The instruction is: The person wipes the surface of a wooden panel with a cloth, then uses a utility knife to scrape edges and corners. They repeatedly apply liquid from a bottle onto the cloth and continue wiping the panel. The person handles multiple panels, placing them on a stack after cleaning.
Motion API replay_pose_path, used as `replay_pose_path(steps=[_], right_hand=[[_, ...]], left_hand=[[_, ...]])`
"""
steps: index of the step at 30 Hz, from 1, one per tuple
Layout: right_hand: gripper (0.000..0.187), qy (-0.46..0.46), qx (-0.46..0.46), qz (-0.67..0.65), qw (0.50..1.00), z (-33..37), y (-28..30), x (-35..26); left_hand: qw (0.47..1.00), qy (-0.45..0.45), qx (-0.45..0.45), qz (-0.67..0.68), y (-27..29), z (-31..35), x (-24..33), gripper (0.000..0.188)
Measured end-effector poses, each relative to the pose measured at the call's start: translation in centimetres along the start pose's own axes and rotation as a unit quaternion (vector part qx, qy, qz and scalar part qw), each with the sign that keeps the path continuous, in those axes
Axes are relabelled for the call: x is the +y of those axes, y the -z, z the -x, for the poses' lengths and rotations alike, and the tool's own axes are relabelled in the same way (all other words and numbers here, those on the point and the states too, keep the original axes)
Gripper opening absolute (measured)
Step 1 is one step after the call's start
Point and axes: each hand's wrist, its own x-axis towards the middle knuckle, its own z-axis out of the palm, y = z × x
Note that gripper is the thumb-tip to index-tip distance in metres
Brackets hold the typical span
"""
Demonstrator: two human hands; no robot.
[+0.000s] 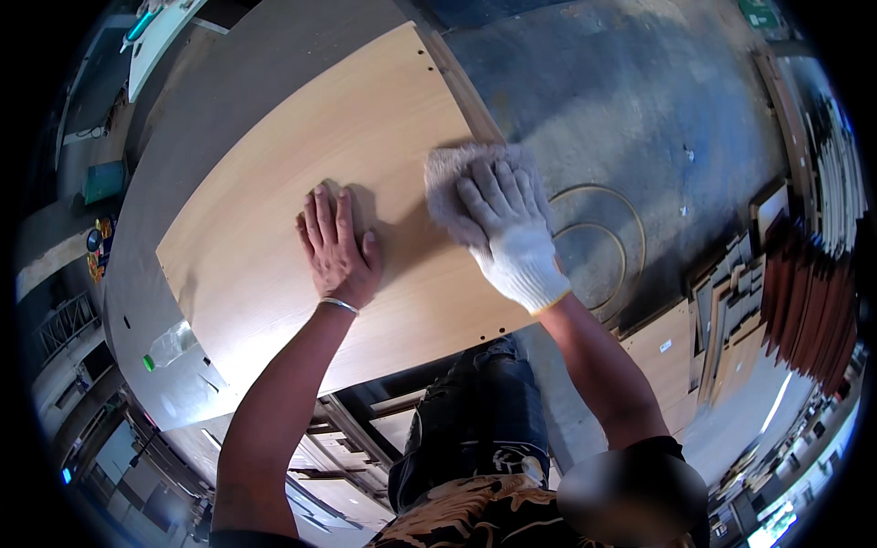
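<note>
The light wood-grain panel (301, 192) is lying flat on a grey workbench (196, 110), and everything else is being placed from it. Its long axis is running from the lower left of the view up toward the upper right, with one short end pointing away from the person and the other sitting just in front of their legs. Small drilled holes are showing near the far corner and along the near edge.

The left hand (336, 245) is bare and is resting palm down near the middle of the panel, fingers stretched out flat and together, gripping nothing. A thin bracelet is circling its wrist.

The right hand (507, 228) is wearing a white knit glove and is pressing a pale grey rag (448, 178) against the panel's right edge; the fingers are spread over the cloth, holding it down rather than closing into a fist. Part of the rag is overhanging the panel edge.

Left of the panel, on the workbench, a clear plastic bottle with a green cap (167, 347) is lying on its side. Right of the panel, on the concrete floor (621, 100), a coiled band (603, 247) is lying in loops. Farther right, stacks of cut boards (731, 310) and reddish-brown panels (813, 301) are leaning together. Nothing is lying on the panel between the two hands.
</note>
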Motion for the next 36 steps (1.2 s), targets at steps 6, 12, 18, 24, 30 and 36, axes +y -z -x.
replay_pose_path(steps=[6, 12, 18, 24, 30, 36], right_hand=[[0.048, 0.035, 0.064, -0.004, 0.997, -12.2, -2.2, 1.8], [0.058, -0.002, -0.044, -0.026, 0.999, -1.6, -0.1, 0.9], [0.061, 0.022, -0.006, -0.044, 0.999, -12.1, -2.2, 2.8], [0.061, 0.004, -0.016, -0.025, 1.0, -11.0, -2.1, 1.8], [0.055, 0.063, 0.028, -0.012, 0.998, -21.1, -4.0, 2.8], [0.032, -0.265, 0.043, -0.64, 0.72, -20.4, 2.6, 5.4]], left_hand=[[0.999, 0.008, -0.031, 0.016, 0.4, -0.1, -0.1, 0.082], [0.999, 0.011, -0.027, 0.044, 0.5, 0.0, -0.2, 0.084], [0.997, 0.024, -0.039, 0.058, 0.6, -0.3, -0.2, 0.084], [0.997, 0.034, -0.02, 0.061, 0.3, -0.2, -0.4, 0.079], [0.997, 0.073, -0.009, 0.038, -0.8, -0.7, 0.7, 0.081], [0.996, 0.078, -0.022, 0.044, -0.5, -0.4, 0.0, 0.083]])
